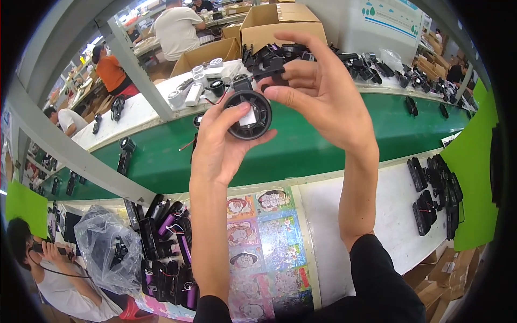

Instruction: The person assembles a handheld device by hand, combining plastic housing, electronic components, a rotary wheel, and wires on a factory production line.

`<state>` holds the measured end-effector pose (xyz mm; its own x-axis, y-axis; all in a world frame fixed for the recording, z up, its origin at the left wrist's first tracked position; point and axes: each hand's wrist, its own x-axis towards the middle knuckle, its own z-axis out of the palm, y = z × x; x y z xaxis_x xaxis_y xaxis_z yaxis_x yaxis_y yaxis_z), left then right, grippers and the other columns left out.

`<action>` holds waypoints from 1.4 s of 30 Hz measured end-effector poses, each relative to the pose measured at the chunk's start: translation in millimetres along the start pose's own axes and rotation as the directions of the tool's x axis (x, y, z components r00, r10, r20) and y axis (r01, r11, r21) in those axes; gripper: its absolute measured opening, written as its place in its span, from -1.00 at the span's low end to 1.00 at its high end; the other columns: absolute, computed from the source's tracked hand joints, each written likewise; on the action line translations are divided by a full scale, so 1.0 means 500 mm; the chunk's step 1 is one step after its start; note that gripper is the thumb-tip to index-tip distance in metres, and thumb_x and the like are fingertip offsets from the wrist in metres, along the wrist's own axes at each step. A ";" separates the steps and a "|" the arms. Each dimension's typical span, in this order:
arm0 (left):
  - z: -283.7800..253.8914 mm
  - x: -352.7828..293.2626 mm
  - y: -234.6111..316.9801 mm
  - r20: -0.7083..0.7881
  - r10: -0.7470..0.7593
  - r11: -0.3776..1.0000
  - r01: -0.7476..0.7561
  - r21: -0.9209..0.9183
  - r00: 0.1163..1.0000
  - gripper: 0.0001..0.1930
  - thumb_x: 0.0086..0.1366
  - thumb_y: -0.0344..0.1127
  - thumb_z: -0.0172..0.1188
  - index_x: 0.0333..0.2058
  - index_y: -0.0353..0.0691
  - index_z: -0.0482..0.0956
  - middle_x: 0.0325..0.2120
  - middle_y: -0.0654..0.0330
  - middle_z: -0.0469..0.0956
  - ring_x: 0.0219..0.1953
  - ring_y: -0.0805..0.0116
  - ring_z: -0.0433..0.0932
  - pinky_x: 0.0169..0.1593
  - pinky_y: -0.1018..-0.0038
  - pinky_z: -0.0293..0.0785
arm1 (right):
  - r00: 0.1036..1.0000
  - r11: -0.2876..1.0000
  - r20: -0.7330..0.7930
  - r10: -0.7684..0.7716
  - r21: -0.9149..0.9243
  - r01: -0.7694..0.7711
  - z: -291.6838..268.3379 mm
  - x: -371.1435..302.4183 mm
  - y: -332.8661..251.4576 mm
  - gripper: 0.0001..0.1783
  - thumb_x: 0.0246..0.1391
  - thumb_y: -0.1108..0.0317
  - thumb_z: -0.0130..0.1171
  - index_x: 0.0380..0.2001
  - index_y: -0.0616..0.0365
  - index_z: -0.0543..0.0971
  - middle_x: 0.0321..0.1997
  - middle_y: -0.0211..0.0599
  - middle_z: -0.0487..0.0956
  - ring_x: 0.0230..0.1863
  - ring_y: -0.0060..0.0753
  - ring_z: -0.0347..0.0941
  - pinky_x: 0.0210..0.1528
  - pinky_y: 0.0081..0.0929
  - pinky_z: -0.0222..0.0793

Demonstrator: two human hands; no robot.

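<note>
Above the green belt, my left hand (212,142) is closed round a round black fan-like part (264,114) with a spoked face. Its thumb presses near a white square at the part's centre. My right hand (334,102) is beside it, thumb and bent fingers closed on a black plastic piece (273,70), with the index finger stretched out above. The two black parts are close together; whether they are joined I cannot tell. A thin red wire (216,100) shows to the left of the round part.
A green conveyor belt (312,148) crosses ahead, carrying black devices. Black housings with purple cells (169,220) pile up left of my left forearm; more black housings (439,188) lie right. A clear plastic bag (105,242) and a seated person (64,280) are at lower left. Cardboard boxes (283,24) stand beyond.
</note>
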<state>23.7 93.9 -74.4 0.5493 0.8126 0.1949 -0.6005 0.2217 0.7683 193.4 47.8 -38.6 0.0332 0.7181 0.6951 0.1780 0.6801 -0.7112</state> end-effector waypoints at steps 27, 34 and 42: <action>0.017 -0.003 -0.016 -0.086 0.368 0.832 -0.286 0.476 0.926 -0.60 0.31 -0.19 0.13 -0.05 -0.43 0.44 -0.26 0.23 0.51 -0.22 0.58 0.45 -0.11 0.64 0.36 | 0.997 0.942 -0.008 0.079 -0.325 -0.077 0.009 0.013 0.014 -0.62 -0.22 0.24 0.42 -0.31 0.23 0.65 -0.63 -0.35 0.53 -0.60 -0.58 0.35 -0.50 -0.57 0.30; 0.005 -0.006 -0.008 -0.009 0.432 0.820 -0.388 0.421 0.902 -0.67 0.37 -0.16 0.03 -0.11 -0.33 0.49 -0.26 0.21 0.55 -0.26 0.53 0.54 -0.18 0.58 0.50 | 0.998 0.986 0.054 0.041 -0.161 -0.032 0.023 0.022 0.031 -0.56 -0.17 0.13 0.42 -0.27 0.23 0.63 -0.62 -0.39 0.54 -0.56 -0.61 0.41 -0.49 -0.62 0.33; -0.014 -0.007 0.005 0.032 0.428 0.826 -0.405 0.391 0.903 -0.66 0.39 -0.17 -0.01 -0.11 -0.37 0.47 -0.30 0.14 0.58 -0.32 0.44 0.59 -0.22 0.54 0.56 | 0.954 0.977 0.225 0.196 0.034 -0.209 0.049 0.023 0.063 -0.57 0.17 0.06 0.11 -0.15 0.26 0.53 -0.47 -0.39 0.53 -0.45 -0.61 0.45 -0.47 -0.58 0.41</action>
<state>16.1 95.4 -77.2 0.2581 0.8114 0.5244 -0.4918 -0.3568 0.7943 175.5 80.9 -55.5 -0.1546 0.8521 0.4999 0.1339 0.5194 -0.8440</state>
